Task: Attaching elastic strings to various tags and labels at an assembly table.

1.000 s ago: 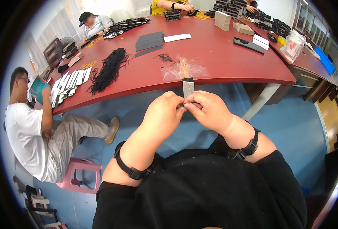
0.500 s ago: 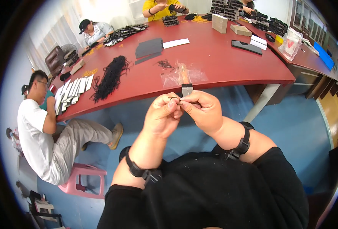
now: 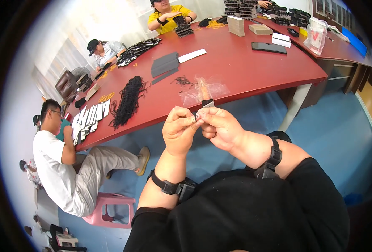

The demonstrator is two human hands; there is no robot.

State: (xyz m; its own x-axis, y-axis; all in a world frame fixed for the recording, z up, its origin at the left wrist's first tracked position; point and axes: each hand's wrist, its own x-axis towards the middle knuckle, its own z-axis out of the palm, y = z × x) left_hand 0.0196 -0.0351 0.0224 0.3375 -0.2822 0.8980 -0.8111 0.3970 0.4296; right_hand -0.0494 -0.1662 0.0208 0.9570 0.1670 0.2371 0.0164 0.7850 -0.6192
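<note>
In front of the table edge, my left hand (image 3: 179,131) and my right hand (image 3: 223,128) meet at their fingertips. Both are closed in a pinch on a short, thin black cord (image 3: 196,118), most of which the fingers cover. Just beyond them, a block with a black band and a grey metal face (image 3: 208,102) sits at the table's edge, partly behind my right hand. A pointed wooden piece (image 3: 203,90) under clear film adjoins it. Short black scraps (image 3: 182,80) lie beyond, and a bundle of black cords (image 3: 128,101) rests to the left.
The red table (image 3: 236,63) carries dark grey sheets (image 3: 165,65), a white strip (image 3: 192,56), a black phone-like slab (image 3: 269,48) and cardboard blocks (image 3: 236,26). A person (image 3: 56,168) sits at left on a pink stool (image 3: 110,210); others work along the far side.
My fingertips have shifted on the black cord, the left fingers curling more and the hands turning slightly. The whole view has tilted, so the seated person appears further right and lower.
</note>
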